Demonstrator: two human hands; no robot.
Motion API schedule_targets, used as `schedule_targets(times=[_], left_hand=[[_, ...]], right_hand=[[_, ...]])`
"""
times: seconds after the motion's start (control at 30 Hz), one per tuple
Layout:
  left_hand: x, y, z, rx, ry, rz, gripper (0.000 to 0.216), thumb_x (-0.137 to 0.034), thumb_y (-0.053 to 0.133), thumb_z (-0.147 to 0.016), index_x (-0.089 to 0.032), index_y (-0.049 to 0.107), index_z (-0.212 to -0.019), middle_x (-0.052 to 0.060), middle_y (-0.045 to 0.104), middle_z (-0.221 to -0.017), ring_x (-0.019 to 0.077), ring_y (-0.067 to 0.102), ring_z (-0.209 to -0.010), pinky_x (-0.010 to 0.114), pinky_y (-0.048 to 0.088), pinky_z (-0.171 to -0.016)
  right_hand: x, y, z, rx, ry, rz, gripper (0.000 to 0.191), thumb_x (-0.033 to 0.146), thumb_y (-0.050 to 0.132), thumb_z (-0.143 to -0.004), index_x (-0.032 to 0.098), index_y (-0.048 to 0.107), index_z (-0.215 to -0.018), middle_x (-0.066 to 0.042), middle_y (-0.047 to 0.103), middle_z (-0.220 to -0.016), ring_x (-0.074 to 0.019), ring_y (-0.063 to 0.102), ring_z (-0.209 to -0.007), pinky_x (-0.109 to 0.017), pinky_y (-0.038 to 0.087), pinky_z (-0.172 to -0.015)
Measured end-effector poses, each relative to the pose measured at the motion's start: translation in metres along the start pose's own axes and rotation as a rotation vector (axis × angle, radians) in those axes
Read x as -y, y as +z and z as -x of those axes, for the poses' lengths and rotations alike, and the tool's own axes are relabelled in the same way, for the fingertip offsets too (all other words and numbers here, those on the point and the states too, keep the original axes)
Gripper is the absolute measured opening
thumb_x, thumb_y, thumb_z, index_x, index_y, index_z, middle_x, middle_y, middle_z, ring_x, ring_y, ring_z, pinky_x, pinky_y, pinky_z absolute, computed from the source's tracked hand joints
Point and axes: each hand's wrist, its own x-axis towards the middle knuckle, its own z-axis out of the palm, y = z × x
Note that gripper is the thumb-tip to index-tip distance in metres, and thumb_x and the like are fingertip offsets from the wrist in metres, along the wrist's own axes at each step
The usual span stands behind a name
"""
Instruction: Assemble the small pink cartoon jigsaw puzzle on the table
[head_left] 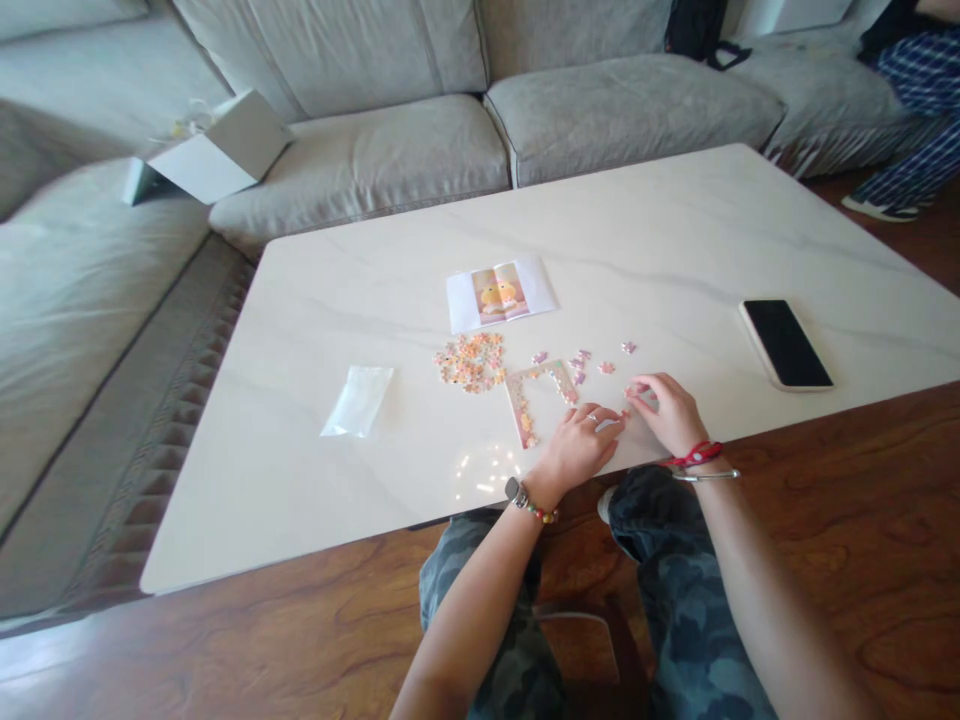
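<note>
A partly joined pink jigsaw border (534, 392) lies near the front edge of the white table (675, 240). My left hand (581, 440) rests beside its right end, fingers curled with the tips pinched together on a small piece. My right hand (667, 408) lies just to the right, fingers bent, pinching a tiny pink piece at its fingertips. A heap of loose pieces (471, 362) sits left of the border. A few single pieces (581, 360) are scattered behind my hands. The reference picture (500, 293) lies further back.
A black phone (785, 343) lies at the right of the table, an empty clear plastic bag (358, 400) at the left. A grey sofa (420, 150) wraps round the back and left, with a white box (225, 148) on it. Another person's legs (919, 110) show at the top right.
</note>
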Motion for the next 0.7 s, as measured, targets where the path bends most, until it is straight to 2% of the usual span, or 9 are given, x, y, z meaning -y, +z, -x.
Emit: schedule_targets(times=[0.07,0.17,0.27,0.37,0.53,0.63,0.7], left_hand=[[0.007,-0.006,0.012,0.0,0.001,0.011,0.028,-0.023,0.037,-0.086,-0.024,0.053,-0.109,0.005,0.056,-0.112,0.0191,0.049,-0.104,0.034,0.042,-0.087],[0.03,-0.017,0.04,-0.027,-0.012,0.051,0.026,-0.025,0.038,-0.086,-0.022,0.056,-0.105,0.006,0.059,-0.107,0.0169,0.053,-0.098,0.034,0.043,-0.087],[0.055,-0.027,0.071,-0.093,-0.111,0.074,0.025,-0.024,0.039,-0.086,-0.022,0.057,-0.103,0.006,0.06,-0.103,0.0154,0.053,-0.098,0.033,0.043,-0.087],[0.069,-0.033,0.093,-0.107,-0.226,0.033,0.024,-0.025,0.042,-0.085,-0.023,0.057,-0.104,0.005,0.059,-0.104,0.0169,0.052,-0.099,0.033,0.042,-0.086],[0.067,-0.032,0.095,-0.117,-0.339,-0.015,0.024,-0.034,0.049,-0.082,-0.025,0.059,-0.101,0.004,0.059,-0.107,0.0194,0.047,-0.104,0.035,0.039,-0.086],[0.061,-0.029,0.088,-0.12,-0.384,0.003,0.023,-0.037,0.05,-0.081,-0.026,0.059,-0.098,0.003,0.059,-0.108,0.0197,0.046,-0.105,0.036,0.037,-0.086],[0.058,-0.028,0.086,-0.126,-0.421,0.02,0.021,-0.037,0.049,-0.081,-0.027,0.059,-0.096,0.002,0.059,-0.109,0.0196,0.045,-0.105,0.036,0.037,-0.086]], right_hand=[[0.018,0.002,0.003,0.022,-0.017,-0.101,0.019,0.029,0.052,-0.079,0.019,0.056,-0.095,-0.005,0.061,-0.08,-0.0163,0.058,-0.07,-0.031,0.048,-0.068],[0.049,0.013,0.011,0.12,-0.06,-0.201,0.016,0.03,0.054,-0.078,0.02,0.057,-0.09,-0.004,0.062,-0.077,-0.0153,0.059,-0.068,-0.03,0.05,-0.067],[0.072,0.03,0.019,0.198,-0.063,-0.332,0.012,0.029,0.054,-0.078,0.02,0.06,-0.081,-0.005,0.062,-0.079,-0.0139,0.06,-0.067,-0.028,0.051,-0.065],[0.083,0.044,0.021,0.256,-0.047,-0.402,0.012,0.028,0.054,-0.077,0.02,0.063,-0.076,-0.006,0.062,-0.085,-0.0133,0.06,-0.069,-0.026,0.052,-0.065],[0.089,0.053,0.019,0.308,-0.023,-0.446,0.017,0.023,0.05,-0.079,0.021,0.065,-0.086,-0.005,0.062,-0.086,-0.0151,0.06,-0.079,-0.029,0.052,-0.072],[0.09,0.058,0.02,0.298,0.087,-0.526,0.023,0.022,0.052,-0.077,0.021,0.06,-0.099,-0.005,0.061,-0.084,-0.0149,0.061,-0.077,-0.029,0.054,-0.068],[0.092,0.061,0.022,0.247,0.165,-0.547,0.026,0.022,0.056,-0.073,0.02,0.057,-0.1,-0.004,0.061,-0.082,-0.0147,0.061,-0.073,-0.028,0.055,-0.064]])
